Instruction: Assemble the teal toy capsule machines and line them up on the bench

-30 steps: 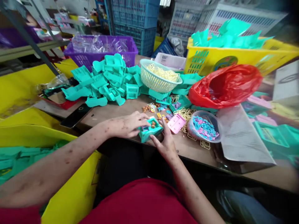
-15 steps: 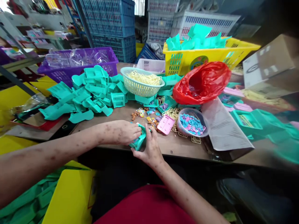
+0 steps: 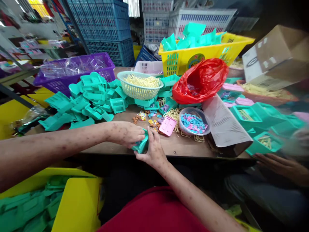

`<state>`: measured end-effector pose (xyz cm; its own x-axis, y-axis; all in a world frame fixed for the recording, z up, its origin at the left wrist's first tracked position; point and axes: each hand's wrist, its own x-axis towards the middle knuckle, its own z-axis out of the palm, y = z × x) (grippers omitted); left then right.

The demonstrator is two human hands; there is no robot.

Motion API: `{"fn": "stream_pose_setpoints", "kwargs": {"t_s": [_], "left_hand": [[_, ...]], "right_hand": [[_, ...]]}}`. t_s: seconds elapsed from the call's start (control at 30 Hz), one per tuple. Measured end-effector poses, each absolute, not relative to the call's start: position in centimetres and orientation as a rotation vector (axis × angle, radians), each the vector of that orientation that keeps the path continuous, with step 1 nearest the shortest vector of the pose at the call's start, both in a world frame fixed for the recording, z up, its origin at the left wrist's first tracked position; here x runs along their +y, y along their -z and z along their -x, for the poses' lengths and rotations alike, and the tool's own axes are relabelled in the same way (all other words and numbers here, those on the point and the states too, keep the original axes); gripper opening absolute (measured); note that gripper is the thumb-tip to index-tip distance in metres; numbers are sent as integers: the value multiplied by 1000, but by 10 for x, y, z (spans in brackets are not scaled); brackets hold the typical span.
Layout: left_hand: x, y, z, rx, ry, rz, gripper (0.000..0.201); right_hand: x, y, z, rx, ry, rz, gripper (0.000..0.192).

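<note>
Under both of my hands runs the brown wooden worktable (image 3: 173,146), and I read the scene outward from them by size. Far beyond my right hand (image 3: 152,151) stands the yellow slotted plastic crate (image 3: 193,59), heaped with teal mouldings. Far beyond my left hand (image 3: 126,133) sits the purple plastic basket (image 3: 72,75) of clear bags, and nearer to that hand the loose pile of teal plastic toy shells (image 3: 89,103). Beyond and to the right of my right hand lies the crumpled red plastic bag (image 3: 200,82), and straight beyond both hands the pale green round mesh basket (image 3: 138,85) of yellow pieces. Right of my right hand, near but apart, stands the clear round tub (image 3: 194,122) of blue and pink bits; just beside that hand's fingertips lies the small pink plastic panel (image 3: 167,125). Between my two hands, at the table's near edge, is the small teal plastic toy body (image 3: 141,145): my left hand is curled over its top and my right hand clasps it from the near side, so both are closed on it. Low at the far right another person's hand (image 3: 282,166) shows, blurred.
</note>
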<state>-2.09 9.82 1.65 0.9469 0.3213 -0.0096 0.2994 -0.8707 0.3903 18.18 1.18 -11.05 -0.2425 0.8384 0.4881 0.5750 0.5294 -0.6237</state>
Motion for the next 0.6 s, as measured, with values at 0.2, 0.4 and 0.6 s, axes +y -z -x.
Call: {"fn": "stream_pose_setpoints", "kwargs": {"t_s": [0.2,0.4,0.6], "left_hand": [[73,-31,43,707,-76,-2822,35],[37,-10,24,1558,-251,-2476,31],[40,17,19,1550,-445,-2476,33]], "right_hand": [[11,111,-183,-1919,-413,1148,136],[8,113,-179,-1893,-390,1169,137],[7,106,-177,-1913,-394,1234,140]]}}
